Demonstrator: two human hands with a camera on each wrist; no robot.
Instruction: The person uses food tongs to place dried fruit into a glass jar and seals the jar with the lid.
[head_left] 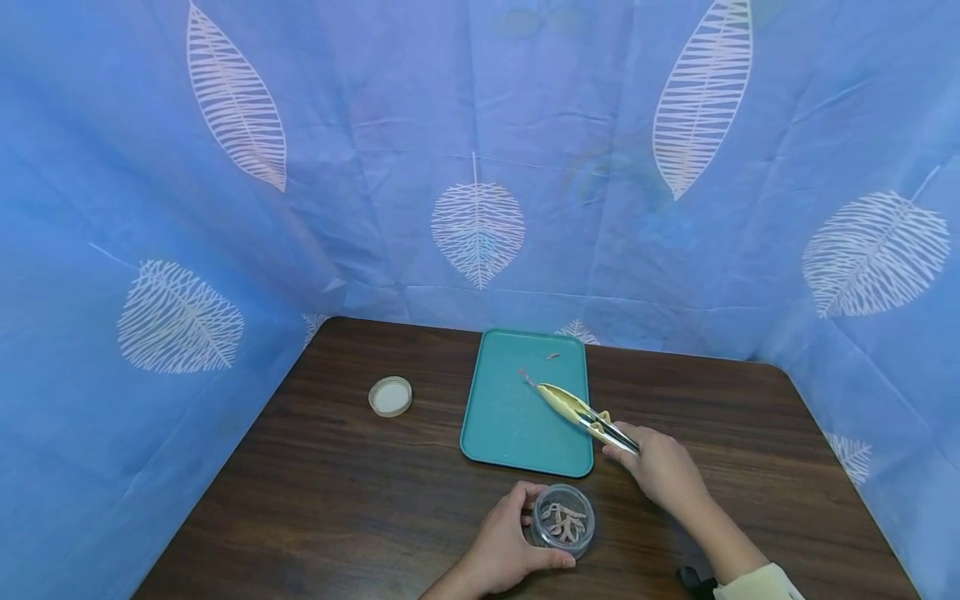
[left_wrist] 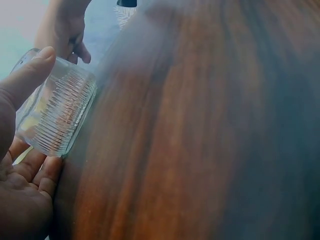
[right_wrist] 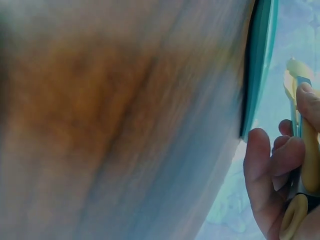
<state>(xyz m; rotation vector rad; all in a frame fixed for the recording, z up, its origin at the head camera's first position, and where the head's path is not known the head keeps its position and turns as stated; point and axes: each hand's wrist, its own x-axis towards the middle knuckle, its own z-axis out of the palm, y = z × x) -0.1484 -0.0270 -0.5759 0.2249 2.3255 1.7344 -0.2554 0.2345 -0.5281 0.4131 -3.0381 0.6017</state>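
My left hand point(head_left: 504, 540) holds a clear ribbed jar point(left_wrist: 65, 112) on the table, its thumb and fingers around the side. Inside the jar lie several pale, thin, twisted pieces point(head_left: 564, 522). In my right hand point(head_left: 663, 467) is a pair of metal tongs point(right_wrist: 299, 107) with yellow tips, gripped by the handles. The tongs reach over a teal tray point(head_left: 498, 425), and a small thin pinkish piece point(head_left: 527, 377) sticks out at their tips. A second small pinkish piece point(head_left: 553, 357) lies near the tray's far right corner.
A round lid point(head_left: 391, 397) lies on the dark wooden table point(head_left: 337, 500), left of the tray. Behind the table hangs a blue cloth point(head_left: 375, 208) with white leaf prints. A small black object point(head_left: 696, 582) is beside the right sleeve point(head_left: 759, 583).
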